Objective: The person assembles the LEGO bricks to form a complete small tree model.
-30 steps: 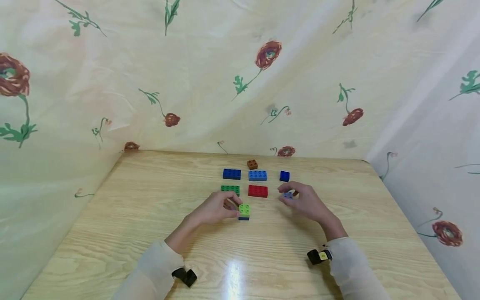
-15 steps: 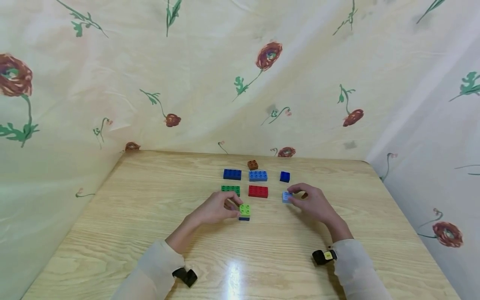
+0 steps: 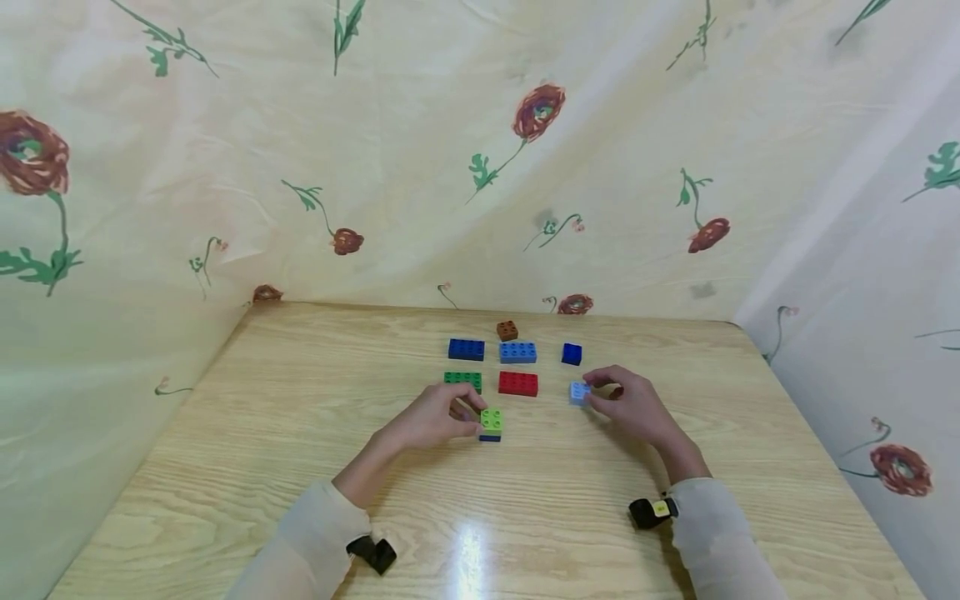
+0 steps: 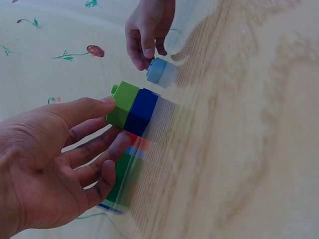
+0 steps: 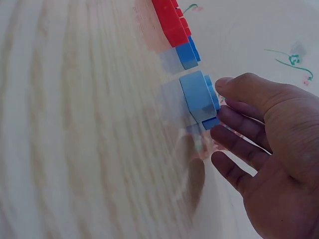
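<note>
My left hand [image 3: 431, 417] pinches a lime-green toy building brick [image 3: 491, 419], which sits on top of a dark blue brick [image 4: 142, 112]. The stack stands upright on the table. To the right, my right hand [image 3: 626, 406] holds a small light blue brick [image 3: 578, 393] by its right end, between thumb and fingertips. In the right wrist view this light blue brick [image 5: 198, 94] rests on or just over the tabletop; its contact is blurred by reflection. Behind the hands lie a green brick [image 3: 462, 378] and a red brick [image 3: 518, 384].
Farther back are a long dark blue brick [image 3: 467, 350], a long mid-blue brick [image 3: 518, 353], a small blue brick [image 3: 572, 355] and a brown brick [image 3: 507, 331]. A flower-patterned sheet [image 3: 420, 167] hangs behind the wooden table [image 3: 315, 350].
My right hand has shifted right, and the light blue brick, mostly hidden by the fingers before, now shows and sits slightly farther right. The left hand and its stack have stayed put.
</note>
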### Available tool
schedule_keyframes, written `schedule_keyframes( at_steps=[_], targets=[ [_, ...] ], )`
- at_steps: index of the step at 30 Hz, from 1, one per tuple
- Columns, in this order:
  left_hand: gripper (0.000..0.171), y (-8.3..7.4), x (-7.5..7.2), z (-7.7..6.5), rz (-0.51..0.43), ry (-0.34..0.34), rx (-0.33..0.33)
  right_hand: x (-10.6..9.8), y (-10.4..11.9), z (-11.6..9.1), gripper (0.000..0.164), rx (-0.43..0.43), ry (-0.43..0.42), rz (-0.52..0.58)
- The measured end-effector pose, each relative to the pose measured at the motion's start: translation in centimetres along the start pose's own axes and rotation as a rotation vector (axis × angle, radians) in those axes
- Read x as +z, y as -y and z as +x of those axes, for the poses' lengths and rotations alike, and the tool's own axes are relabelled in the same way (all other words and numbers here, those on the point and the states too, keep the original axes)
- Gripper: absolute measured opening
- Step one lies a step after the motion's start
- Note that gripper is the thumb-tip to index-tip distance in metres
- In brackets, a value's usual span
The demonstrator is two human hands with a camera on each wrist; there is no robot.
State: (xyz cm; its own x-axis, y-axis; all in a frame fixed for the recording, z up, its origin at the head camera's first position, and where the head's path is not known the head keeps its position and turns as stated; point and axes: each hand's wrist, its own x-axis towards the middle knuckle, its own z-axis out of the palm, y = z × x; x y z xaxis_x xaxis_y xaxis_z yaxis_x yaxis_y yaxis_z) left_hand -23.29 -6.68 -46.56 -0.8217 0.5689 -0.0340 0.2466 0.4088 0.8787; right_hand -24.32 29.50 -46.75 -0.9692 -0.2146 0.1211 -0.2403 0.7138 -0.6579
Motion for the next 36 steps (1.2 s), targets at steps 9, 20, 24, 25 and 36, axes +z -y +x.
schedule_keyframes(
  at_steps=[9, 20, 24, 25, 36],
  targets=[
    [0.023, -0.1, -0.1, 0.0, 0.005, -0.001, -0.001, 0.0, -0.3, 0.1, 0.034, 0.065, 0.047, -0.016],
    [0.023, 0.0, 0.2, 0.0, -0.008, 0.005, 0.007, 0.2, -0.6, 0.0, 0.034, 0.065, 0.057, -0.035],
    [0.023, -0.1, 0.1, 0.0, -0.005, 0.006, 0.002, 0.2, -0.5, -0.1, 0.034, 0.062, 0.046, -0.033],
    [0.023, -0.1, 0.1, 0.0, -0.004, 0.006, 0.001, 0.3, -0.4, -0.1, 0.034, 0.062, 0.042, -0.033],
    [0.023, 0.0, 0.0, 0.0, -0.005, 0.002, -0.008, 0.3, 1.1, 0.3, 0.031, -0.004, 0.013, -0.023]
  ],
)
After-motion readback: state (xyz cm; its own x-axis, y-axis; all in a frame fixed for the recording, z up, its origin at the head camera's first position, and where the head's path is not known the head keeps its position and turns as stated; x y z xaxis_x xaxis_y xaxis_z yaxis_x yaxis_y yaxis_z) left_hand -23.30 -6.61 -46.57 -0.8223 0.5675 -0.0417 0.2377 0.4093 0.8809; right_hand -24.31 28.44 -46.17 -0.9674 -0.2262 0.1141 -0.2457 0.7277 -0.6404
